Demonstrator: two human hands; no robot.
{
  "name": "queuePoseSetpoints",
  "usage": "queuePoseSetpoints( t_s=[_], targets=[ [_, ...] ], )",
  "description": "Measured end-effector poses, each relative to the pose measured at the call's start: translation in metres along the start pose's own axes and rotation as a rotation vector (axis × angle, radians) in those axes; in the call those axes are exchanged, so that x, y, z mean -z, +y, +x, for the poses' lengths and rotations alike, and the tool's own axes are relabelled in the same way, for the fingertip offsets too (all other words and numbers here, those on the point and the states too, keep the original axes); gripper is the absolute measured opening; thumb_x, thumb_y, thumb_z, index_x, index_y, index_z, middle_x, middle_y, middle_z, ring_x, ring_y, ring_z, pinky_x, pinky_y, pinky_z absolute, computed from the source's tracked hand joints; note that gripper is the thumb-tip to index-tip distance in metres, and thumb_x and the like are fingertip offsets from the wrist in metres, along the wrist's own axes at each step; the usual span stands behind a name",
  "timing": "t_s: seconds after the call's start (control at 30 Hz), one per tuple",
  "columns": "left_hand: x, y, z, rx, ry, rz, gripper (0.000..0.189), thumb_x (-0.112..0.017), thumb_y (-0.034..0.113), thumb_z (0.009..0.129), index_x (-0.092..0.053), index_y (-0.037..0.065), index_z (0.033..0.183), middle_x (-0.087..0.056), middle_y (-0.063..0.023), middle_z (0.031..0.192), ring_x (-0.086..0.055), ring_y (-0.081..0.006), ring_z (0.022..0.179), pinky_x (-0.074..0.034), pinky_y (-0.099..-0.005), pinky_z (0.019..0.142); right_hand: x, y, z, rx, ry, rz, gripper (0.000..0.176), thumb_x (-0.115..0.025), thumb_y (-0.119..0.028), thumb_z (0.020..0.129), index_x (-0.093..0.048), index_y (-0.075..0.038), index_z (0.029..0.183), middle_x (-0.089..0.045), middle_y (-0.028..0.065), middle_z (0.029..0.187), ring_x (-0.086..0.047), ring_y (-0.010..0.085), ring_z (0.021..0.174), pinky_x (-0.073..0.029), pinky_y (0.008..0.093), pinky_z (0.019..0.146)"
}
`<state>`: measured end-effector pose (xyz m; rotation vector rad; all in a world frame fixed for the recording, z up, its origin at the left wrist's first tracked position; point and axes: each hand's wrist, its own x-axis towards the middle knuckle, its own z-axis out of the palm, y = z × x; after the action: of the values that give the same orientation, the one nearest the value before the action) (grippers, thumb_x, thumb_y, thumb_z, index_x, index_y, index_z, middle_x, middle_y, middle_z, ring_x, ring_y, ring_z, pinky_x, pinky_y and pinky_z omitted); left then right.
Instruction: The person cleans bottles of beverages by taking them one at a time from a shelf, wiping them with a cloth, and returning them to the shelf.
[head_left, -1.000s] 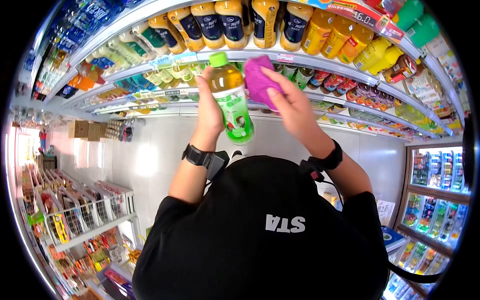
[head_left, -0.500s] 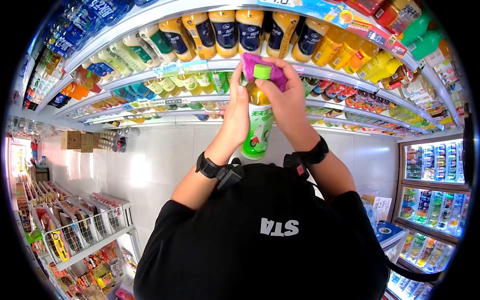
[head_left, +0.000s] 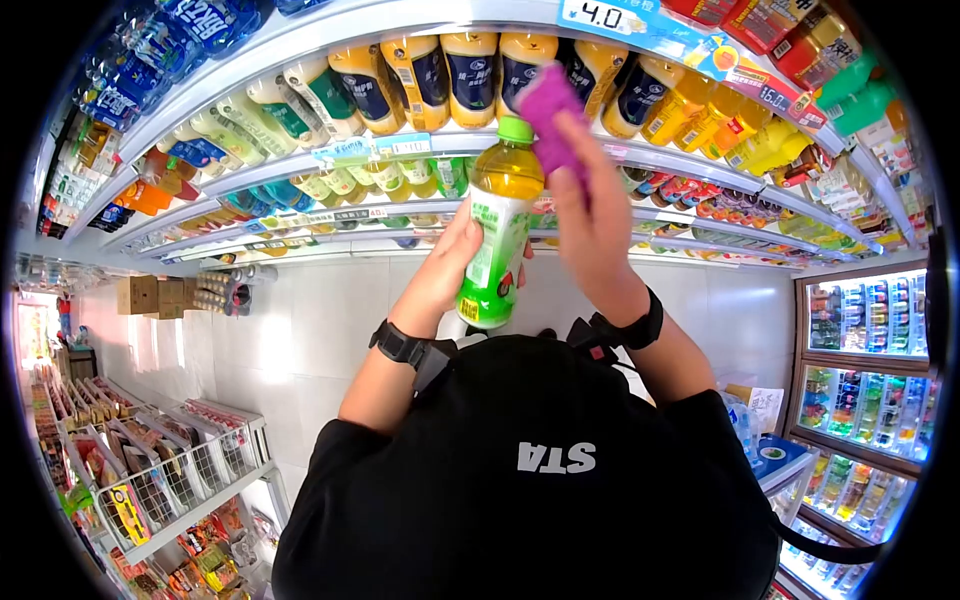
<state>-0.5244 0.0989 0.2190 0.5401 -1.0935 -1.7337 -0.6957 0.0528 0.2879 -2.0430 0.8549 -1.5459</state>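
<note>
A bottle of yellow drink (head_left: 495, 225) with a green cap and a green-and-white label stands nearly upright before my chest. My left hand (head_left: 447, 262) is wrapped round its lower half, the fingers partly behind it. In my right hand (head_left: 598, 225) is a purple cloth (head_left: 556, 118), bunched and slightly blurred, held just right of the bottle's cap and neck. The thumb of that hand presses the cloth against the fingers.
Shelves of bottled drinks curve across the front, with orange bottles in dark labels (head_left: 470, 75) behind the cloth. A wire snack rack (head_left: 190, 470) stands at lower left, near cardboard boxes (head_left: 150, 296). Lit drink fridges (head_left: 865, 400) are at right, beside a blue-topped stand (head_left: 785, 462).
My right hand has lifted the purple cloth off the cap and moved it to the right. My left hand has slid lower round the bottle, which has turned to show another label side.
</note>
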Motion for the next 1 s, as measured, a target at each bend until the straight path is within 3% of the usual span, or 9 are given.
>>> queuePoseSetpoints(
  t_s=[0.1, 0.27, 0.4, 0.47, 0.6, 0.63, 0.73, 0.83, 1.0],
  targets=[
    [-0.002, 0.006, 0.001, -0.022, 0.223, -0.015, 0.083, -0.015, 0.07, 0.096, -0.03, 0.007, 0.148, -0.054, -0.0145, 0.132, -0.06, -0.025, 0.112, -0.054, -0.0391, 0.088, -0.013, 0.0, -0.011, 0.248, -0.225, -0.157, 0.038, -0.055, -0.008, 0.093, -0.058, -0.009, 0.13, -0.055, 0.0152, 0.133, -0.052, 0.0321, 0.126, -0.04, 0.0415, 0.108],
    [0.004, 0.016, -0.002, -0.042, 0.288, 0.213, 0.09, -0.007, 0.071, 0.094, -0.036, 0.003, 0.145, -0.05, -0.0135, 0.139, -0.047, -0.025, 0.13, -0.037, -0.0388, 0.11, -0.013, -0.009, -0.011, 0.585, -0.486, -0.344, 0.033, -0.058, -0.004, 0.086, -0.067, -0.011, 0.118, -0.06, 0.0129, 0.127, -0.055, 0.0304, 0.124, -0.041, 0.0474, 0.106],
    [0.011, 0.01, 0.001, -0.097, 0.186, 0.226, 0.103, -0.009, 0.08, 0.088, -0.029, 0.0, 0.149, -0.045, -0.0137, 0.144, -0.047, -0.022, 0.13, -0.039, -0.0366, 0.107, -0.01, 0.001, 0.022, 0.482, -0.277, -0.539, 0.041, -0.054, -0.003, 0.087, -0.061, -0.011, 0.126, -0.059, 0.0134, 0.128, -0.05, 0.0323, 0.129, -0.037, 0.0475, 0.112],
    [0.007, 0.01, 0.0, -0.055, 0.215, 0.316, 0.11, -0.009, 0.088, 0.08, -0.03, 0.002, 0.146, -0.062, -0.0135, 0.107, -0.064, -0.0202, 0.083, -0.055, -0.0329, 0.07, -0.008, 0.005, 0.029, 0.435, -0.232, -0.524, 0.045, -0.055, 0.0, 0.085, -0.06, -0.011, 0.128, -0.058, 0.0151, 0.129, -0.049, 0.0345, 0.13, -0.038, 0.0474, 0.11],
    [0.016, -0.002, -0.018, 0.057, 0.134, 0.031, 0.109, -0.009, 0.086, 0.082, -0.03, 0.002, 0.147, -0.054, -0.0147, 0.13, -0.06, -0.0239, 0.107, -0.053, -0.0396, 0.085, 0.0, -0.001, 0.012, 0.311, -0.307, -0.23, 0.041, -0.056, 0.001, 0.085, -0.064, -0.008, 0.124, -0.061, 0.0168, 0.126, -0.056, 0.0345, 0.121, -0.046, 0.0426, 0.102],
    [0.013, -0.007, -0.017, 0.038, 0.165, -0.054, 0.109, -0.01, 0.088, 0.08, -0.035, 0.002, 0.143, -0.06, -0.0172, 0.114, -0.065, -0.0272, 0.09, -0.055, -0.0399, 0.072, 0.006, 0.0, 0.007, 0.305, -0.31, -0.22, 0.037, -0.056, 0.001, 0.087, -0.065, -0.006, 0.122, -0.062, 0.0175, 0.124, -0.061, 0.0339, 0.115, -0.049, 0.0394, 0.097],
    [0.013, -0.007, -0.022, 0.013, 0.015, -0.233, 0.11, -0.012, 0.09, 0.078, -0.04, 0.002, 0.138, -0.063, -0.0179, 0.1, -0.065, -0.0279, 0.077, -0.054, -0.0381, 0.067, 0.017, 0.028, -0.002, -0.167, -0.181, -0.222, 0.029, -0.055, -0.003, 0.094, -0.065, -0.004, 0.12, -0.066, 0.0171, 0.116, -0.066, 0.0282, 0.101, -0.052, 0.033, 0.088],
    [0.005, -0.001, -0.021, 0.015, 0.107, -0.23, 0.111, -0.013, 0.091, 0.077, -0.043, 0.001, 0.135, -0.063, -0.0181, 0.092, -0.064, -0.0279, 0.07, -0.053, -0.0376, 0.063, 0.027, 0.028, 0.003, -0.292, -0.106, -0.044, 0.027, -0.054, -0.008, 0.098, -0.063, -0.003, 0.123, -0.068, 0.0162, 0.112, -0.066, 0.0228, 0.094, -0.051, 0.0297, 0.084],
    [-0.002, -0.003, -0.015, 0.028, 0.071, -0.203, 0.11, -0.013, 0.09, 0.078, -0.044, 0.0, 0.134, -0.063, -0.0183, 0.095, -0.065, -0.0276, 0.072, -0.054, -0.038, 0.065, 0.021, -0.001, 0.023, -0.106, -0.099, 0.044, 0.029, -0.052, -0.011, 0.099, -0.061, -0.004, 0.126, -0.066, 0.0167, 0.117, -0.065, 0.0246, 0.102, -0.05, 0.031, 0.088]
  ],
)
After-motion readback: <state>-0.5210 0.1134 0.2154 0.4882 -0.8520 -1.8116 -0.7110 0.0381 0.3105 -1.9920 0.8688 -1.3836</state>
